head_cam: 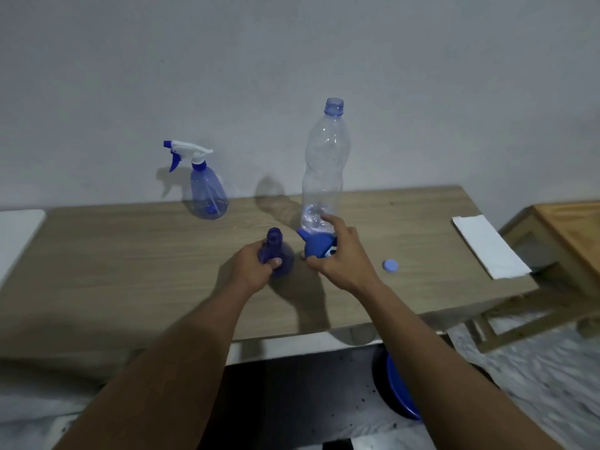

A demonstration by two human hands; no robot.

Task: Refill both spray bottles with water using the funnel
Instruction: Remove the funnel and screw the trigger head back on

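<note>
On the wooden table (pixel 130 254) my left hand (pixel 253 267) grips the neck of an open blue spray bottle (pixel 276 251) that stands without its spray head. Just to its right, my right hand (pixel 341 254) holds a blue funnel (pixel 315 246), thumb under it and index finger touching the base of a tall clear water bottle (pixel 324 170). That bottle stands upright and uncapped, nearly empty. Its blue cap (pixel 390 265) lies further right. A second blue spray bottle (pixel 207 190), with its white and blue spray head on, stands at the back by the wall.
A folded white paper (pixel 487 248) lies at the table's right end. A wooden stand (pixel 565 228) is beside the table on the right. A blue basin (pixel 399 391) sits on the floor below the front edge. A white surface (pixel 16 235) adjoins the table's left.
</note>
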